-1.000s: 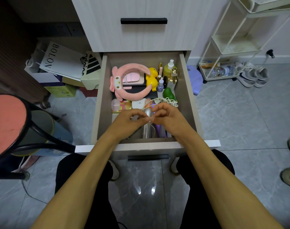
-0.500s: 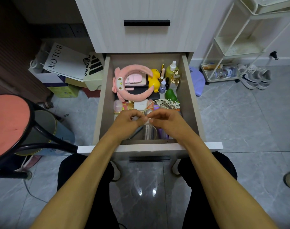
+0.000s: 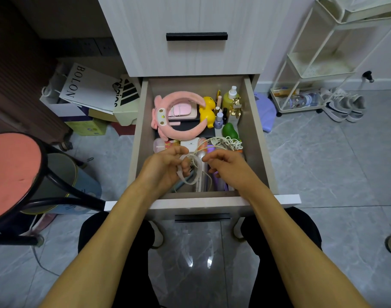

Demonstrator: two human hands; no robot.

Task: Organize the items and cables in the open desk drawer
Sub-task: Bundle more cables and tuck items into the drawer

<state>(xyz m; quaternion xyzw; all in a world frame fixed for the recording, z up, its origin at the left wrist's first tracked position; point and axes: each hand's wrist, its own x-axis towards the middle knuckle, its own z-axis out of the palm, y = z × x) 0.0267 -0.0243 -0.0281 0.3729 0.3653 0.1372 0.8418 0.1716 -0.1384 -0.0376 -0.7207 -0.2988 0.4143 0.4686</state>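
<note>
Head view, looking down: a person sat before an open drawer [image 3: 254, 134] pulled out of a pale wood cabinet, both bare forearms reaching into it. Going left to right, a red-topped stool [image 3: 12, 172] stood at the far left, with paper bags [image 3: 87, 90] on the floor behind it. Inside the drawer, the back half looked fairly settled: a pink plush headband [image 3: 179, 132] curved around a pink pouch, then a yellow duck toy [image 3: 206, 112], then small bottles [image 3: 229, 98] upright by the right wall. The front half seemed unfinished, with a loose heap of white cable [image 3: 225, 143] sprawled over other items. The left hand [image 3: 165, 167] had its fingers curled around a pale strap or flat cable [image 3: 190, 174] that looped below the fingers. The right hand [image 3: 225, 165] hovered just beside it, fingers bent, fingertips seeming to pinch a thin white cord running up to the heap, though the contact was too small to be sure. Further right stood a white wire cart [image 3: 312, 70] and sneakers [image 3: 343, 105] on the tiled floor. By my judgement the cables were the main job left.
</note>
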